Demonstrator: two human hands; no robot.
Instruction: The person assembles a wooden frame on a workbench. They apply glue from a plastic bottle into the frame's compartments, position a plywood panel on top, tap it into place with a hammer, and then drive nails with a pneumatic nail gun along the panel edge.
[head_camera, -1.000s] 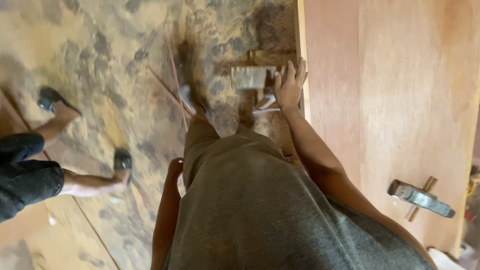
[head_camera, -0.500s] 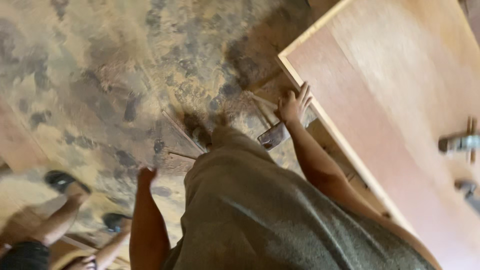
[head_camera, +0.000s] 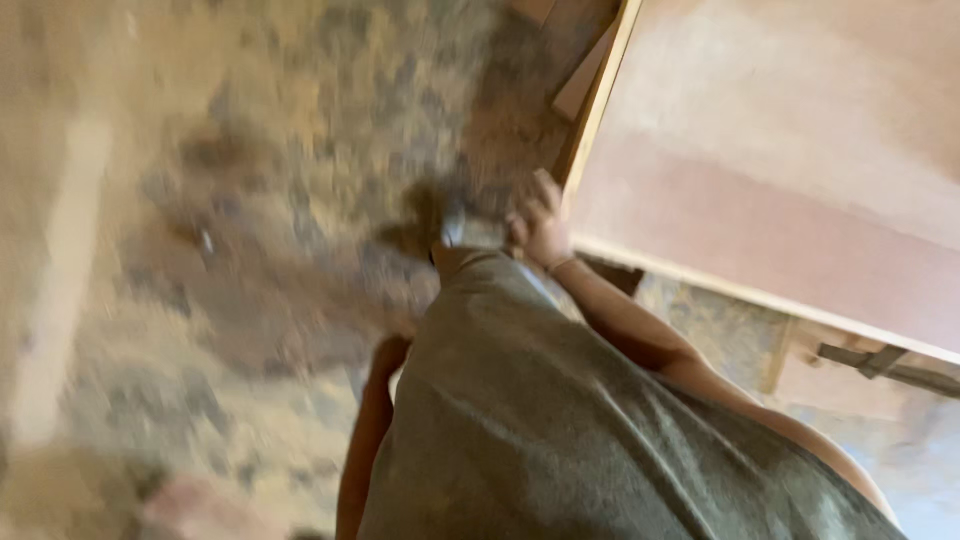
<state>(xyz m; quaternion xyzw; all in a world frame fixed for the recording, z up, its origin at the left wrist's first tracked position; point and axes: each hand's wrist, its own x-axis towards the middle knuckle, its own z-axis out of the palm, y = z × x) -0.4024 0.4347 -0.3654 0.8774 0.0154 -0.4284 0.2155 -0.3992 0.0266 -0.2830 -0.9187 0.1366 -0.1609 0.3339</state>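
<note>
Blur heavy | right hand (head_camera: 540, 222) at board (head_camera: 780, 200) corner, grip unclear | left hand hidden behind garment (head_camera: 560, 430)

Whole frame was motion-blurred. Left hand (head_camera: 392, 350) sat mostly behind the shirt (head_camera: 560, 420); right hand's (head_camera: 540, 225) grip was unreadable; board (head_camera: 780, 170) ran off-frame.

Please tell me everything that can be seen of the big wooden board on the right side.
The wooden board is a large flat panel, reddish-brown, smooth like plywood, with a pale lighter edge along its rim. It lies tilted in the picture, filling the upper right, above a mottled floor. The right hand rests at its lower left corner. The picture is blurred, so finer marks cannot be told.
</note>
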